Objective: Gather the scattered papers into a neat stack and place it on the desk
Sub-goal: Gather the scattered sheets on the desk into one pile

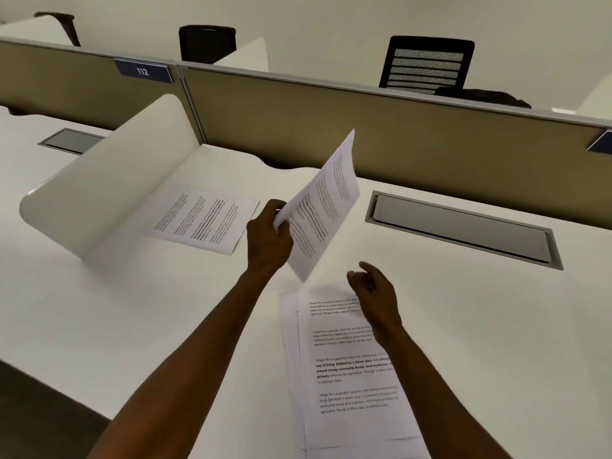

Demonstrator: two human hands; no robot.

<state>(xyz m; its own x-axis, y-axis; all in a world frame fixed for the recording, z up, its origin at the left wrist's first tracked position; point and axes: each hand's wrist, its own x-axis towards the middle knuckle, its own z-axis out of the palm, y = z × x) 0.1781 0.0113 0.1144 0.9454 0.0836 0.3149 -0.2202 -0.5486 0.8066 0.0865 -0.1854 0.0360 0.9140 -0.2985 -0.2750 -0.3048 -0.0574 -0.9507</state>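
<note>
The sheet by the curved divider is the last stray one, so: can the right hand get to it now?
Probably not easily. The right hand is free, but the sheet lies across the left hand and its held papers.

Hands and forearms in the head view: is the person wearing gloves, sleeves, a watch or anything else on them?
Nothing worn shows. The left hand and right hand are bare, with no gloves, and no rings can be made out. Both forearms are uncovered down to the bottom edge of the frame: no sleeve, watch, bracelet or strap is visible at either wrist.
</note>
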